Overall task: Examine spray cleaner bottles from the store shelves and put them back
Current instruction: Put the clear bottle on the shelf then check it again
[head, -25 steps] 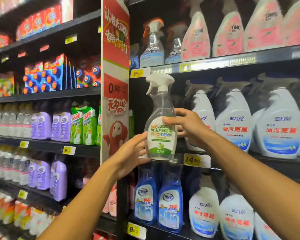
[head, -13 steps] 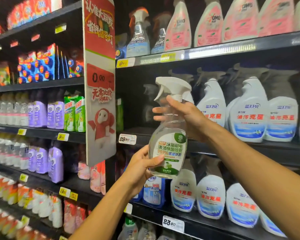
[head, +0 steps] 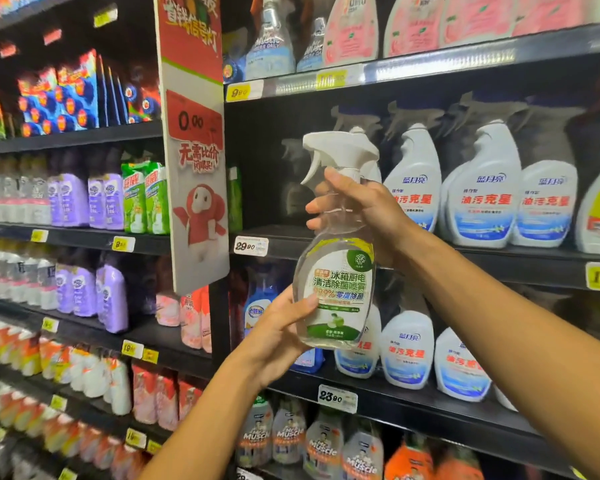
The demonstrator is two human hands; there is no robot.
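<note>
Item: clear spray bottle (head: 335,271), white trigger head, green-and-white label facing you.

Grip: your right hand (head: 364,209) is curled round the neck just under the trigger; your left hand (head: 278,327) cups the lower body, thumb pressed on the label's edge.

Position: bottle is off the shelf, upright with a slight tilt, held in front of the middle shelf (head: 430,258). An open gap shows behind it, left of the white spray bottles (head: 482,188).

Handling note: keep your left hand carrying the weight, so the right can turn the neck to bring the back label round. Keep fingers off the trigger. Move your thumb clear of the print you want to read.

Return: judged best into that gap above the 29.80 price tag (head: 250,244), base first, nozzle in line with the neighbours.
</note>
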